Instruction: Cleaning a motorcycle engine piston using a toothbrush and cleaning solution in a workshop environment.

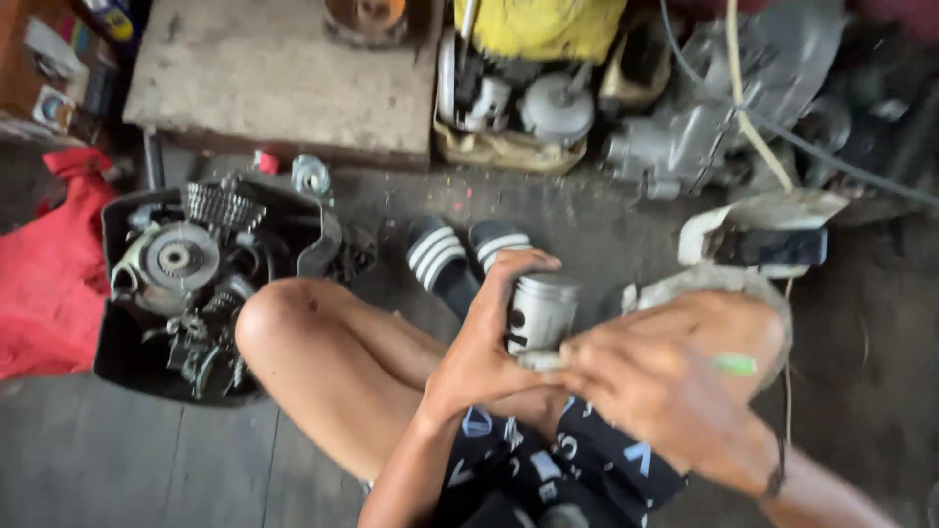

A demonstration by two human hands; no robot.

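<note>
Gripped in the left hand (486, 337), just right of frame centre – a short silver-grey metal piston (541, 311), cylinder-shaped, fingers curled over its crown from above and thumb side pressed on its left wall. Stood roughly upright, long axis running top to bottom of the frame, tilted a little to the right. Open skirt end pointed down toward the lap; closed crown up, under the fingertips.

Met at its lower rim by the right hand (653, 376), blurred, lying just right of and below the piston, fingertips touching the bottom edge. Closed loosely, with a small green object (734, 365) showing at its knuckles; whether pinched or merely lying there, could not be told. Nearer of the two by grip: the left, wrapped round the body; the right only at the base.

Looked clean and dull-bright, with ring grooves banding the upper part and a dark round pin hole in the left side.

Beyond the hands – bare knee (279, 318) at centre left, black patterned shorts (548, 460) at the bottom edge, black-and-white striped slide sandals (460, 254) just above the piston. Further left, a black plastic tub (122, 367) holding greasy engine parts and a sprocket; red cloth (49, 274) at the left edge. Upper right, grey engine casings (685, 137) and a yellow cover (538, 24) on the dark concrete floor (98, 460).
</note>
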